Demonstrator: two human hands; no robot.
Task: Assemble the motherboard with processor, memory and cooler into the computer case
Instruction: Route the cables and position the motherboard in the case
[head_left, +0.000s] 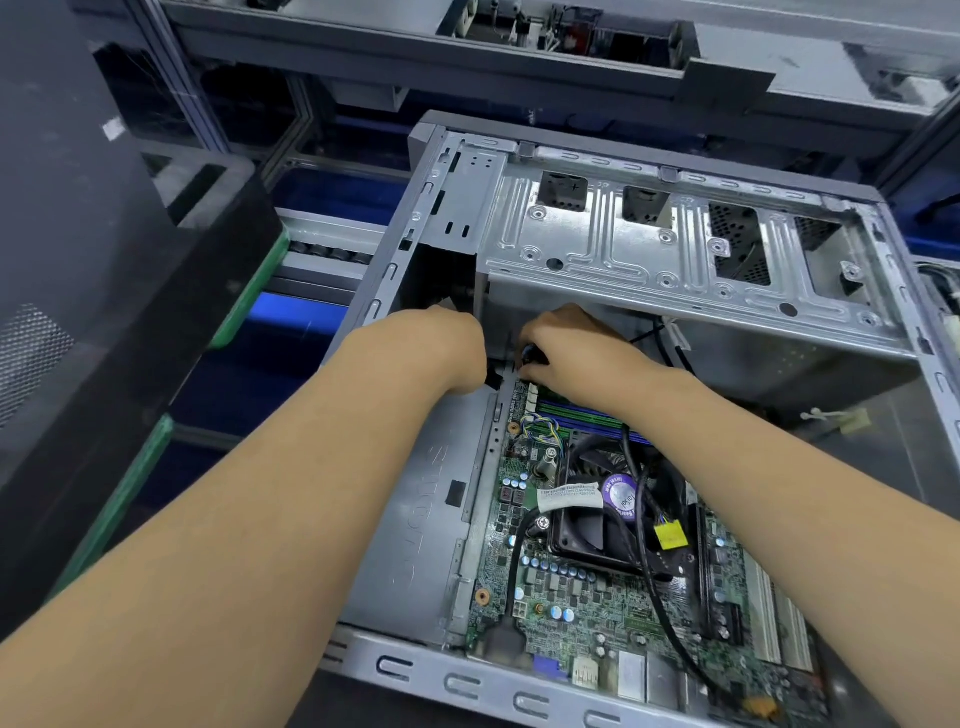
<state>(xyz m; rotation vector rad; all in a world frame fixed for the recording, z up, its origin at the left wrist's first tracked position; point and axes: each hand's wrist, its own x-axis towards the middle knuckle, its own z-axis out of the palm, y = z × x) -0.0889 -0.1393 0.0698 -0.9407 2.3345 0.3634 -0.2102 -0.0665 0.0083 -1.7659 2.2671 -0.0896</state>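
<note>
An open grey computer case (649, 156) lies on its side with a green motherboard (571, 613) inside. A black cooler fan (602, 514) with a purple hub label sits on the board, black cables draped across it, one carrying a yellow tag (671, 535). Blue and green memory slots (582, 413) lie beyond the fan. Under the metal drive cage (649, 244), the left hand (447, 348) reaches into the case's dark corner, fingers hidden. Just beside it, the right hand (566, 348) pinches a small black connector (532, 356) at the board's far edge.
</note>
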